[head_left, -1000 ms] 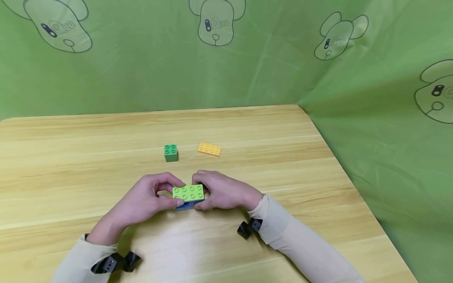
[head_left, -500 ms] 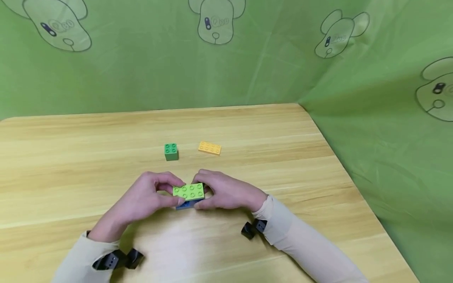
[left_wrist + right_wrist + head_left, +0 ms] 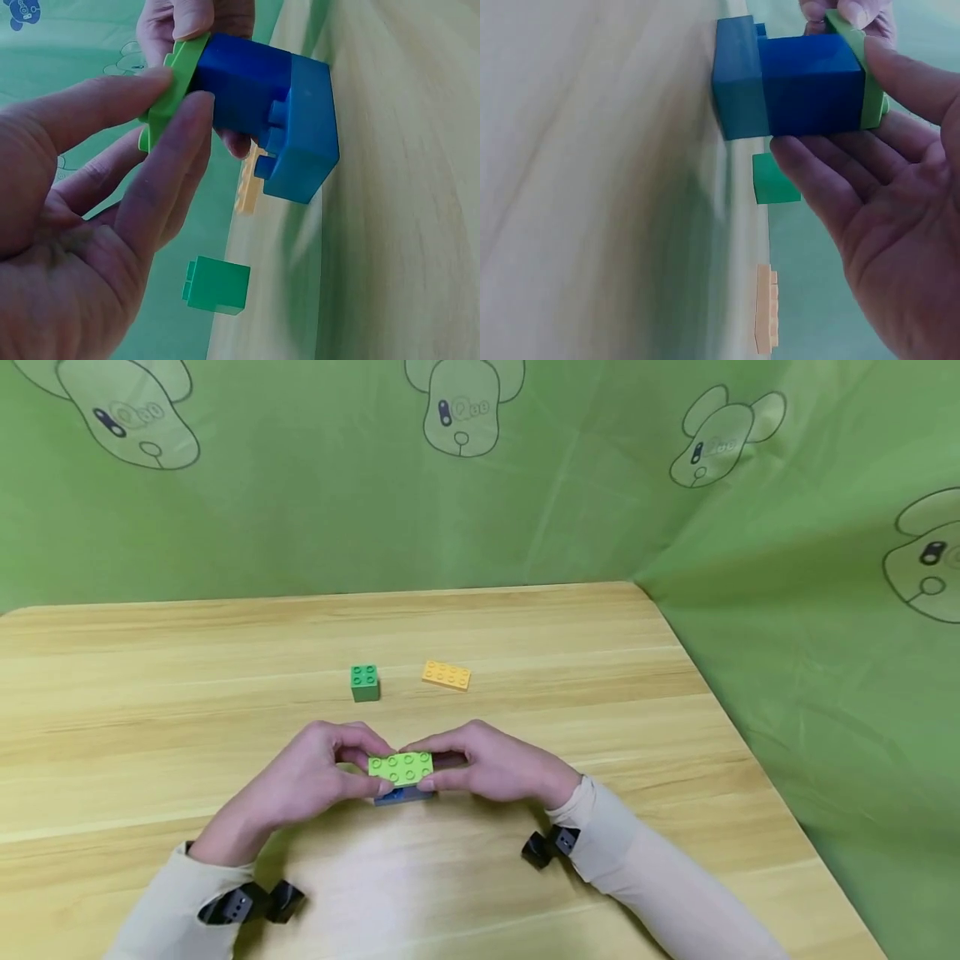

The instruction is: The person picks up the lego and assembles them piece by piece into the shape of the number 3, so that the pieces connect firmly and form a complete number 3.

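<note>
A flat lime-green toy brick (image 3: 401,769) sits on top of a dark blue brick (image 3: 814,85), which stands on one end of a longer, lighter blue brick (image 3: 306,129). My left hand (image 3: 313,778) pinches the left end of the lime-green brick between thumb and fingers. At its right end my right hand (image 3: 508,765) pinches it too, thumb on the near side and fingers on the far side. Some right fingertips lie along the dark blue brick in the right wrist view. Whether the lowest brick touches the table cannot be told.
Beyond the hands, a small green brick (image 3: 365,684) and a flat yellow-orange brick (image 3: 446,675) lie apart on the wooden table (image 3: 187,693). A green cloth (image 3: 315,518) with printed animal heads hangs behind the table and along its right side.
My right hand has shifted right and up, from low around the blue bricks to the right end of the lime-green brick. The left hand keeps its pinch.
</note>
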Demonstrator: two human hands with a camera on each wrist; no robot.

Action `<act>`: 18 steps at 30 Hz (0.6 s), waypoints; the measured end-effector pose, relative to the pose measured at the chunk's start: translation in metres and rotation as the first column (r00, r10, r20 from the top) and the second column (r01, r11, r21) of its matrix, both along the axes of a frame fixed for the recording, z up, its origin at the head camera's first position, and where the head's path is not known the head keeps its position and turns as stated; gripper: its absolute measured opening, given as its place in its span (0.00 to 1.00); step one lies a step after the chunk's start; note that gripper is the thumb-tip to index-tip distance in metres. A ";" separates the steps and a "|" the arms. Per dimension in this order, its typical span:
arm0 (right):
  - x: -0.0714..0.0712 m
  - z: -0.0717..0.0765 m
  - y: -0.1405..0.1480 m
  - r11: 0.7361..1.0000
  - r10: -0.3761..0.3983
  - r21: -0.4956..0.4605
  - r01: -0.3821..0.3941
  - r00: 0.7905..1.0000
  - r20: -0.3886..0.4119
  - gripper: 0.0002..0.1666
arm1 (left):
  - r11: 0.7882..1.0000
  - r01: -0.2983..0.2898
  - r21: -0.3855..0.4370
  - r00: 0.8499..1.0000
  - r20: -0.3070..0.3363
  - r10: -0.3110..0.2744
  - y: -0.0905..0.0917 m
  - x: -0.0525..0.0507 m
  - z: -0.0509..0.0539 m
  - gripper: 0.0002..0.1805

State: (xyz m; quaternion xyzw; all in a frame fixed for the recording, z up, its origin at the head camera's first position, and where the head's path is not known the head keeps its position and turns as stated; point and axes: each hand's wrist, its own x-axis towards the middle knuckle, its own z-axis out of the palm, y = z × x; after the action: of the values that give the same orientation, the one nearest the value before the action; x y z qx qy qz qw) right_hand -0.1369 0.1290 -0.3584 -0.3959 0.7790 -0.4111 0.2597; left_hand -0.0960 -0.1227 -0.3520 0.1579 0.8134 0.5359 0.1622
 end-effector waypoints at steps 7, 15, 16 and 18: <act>-0.003 0.000 -0.001 1.000 0.006 -0.020 -0.004 0.996 0.093 0.24 | 1.000 -0.002 -0.017 1.000 0.019 0.002 0.000 -0.001 0.001 0.17; -0.003 0.000 -0.001 1.000 -0.003 -0.002 0.003 0.990 0.142 0.23 | 1.000 -0.002 -0.030 1.000 0.023 0.003 0.001 0.000 0.000 0.19; -0.003 0.000 -0.001 1.000 -0.004 0.000 0.004 0.990 0.142 0.23 | 0.999 -0.002 -0.032 1.000 0.021 0.003 0.001 0.000 -0.001 0.19; -0.003 0.000 -0.001 1.000 -0.005 0.005 0.005 0.990 0.142 0.23 | 0.999 -0.001 -0.034 1.000 0.021 0.002 0.001 0.000 0.000 0.19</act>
State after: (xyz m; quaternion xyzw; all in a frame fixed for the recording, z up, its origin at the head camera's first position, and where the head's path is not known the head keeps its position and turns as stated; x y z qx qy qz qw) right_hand -0.1397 0.1283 -0.3584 -0.3632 0.7603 -0.4372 0.3144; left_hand -0.0965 -0.1222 -0.3524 0.1489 0.8208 0.5237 0.1731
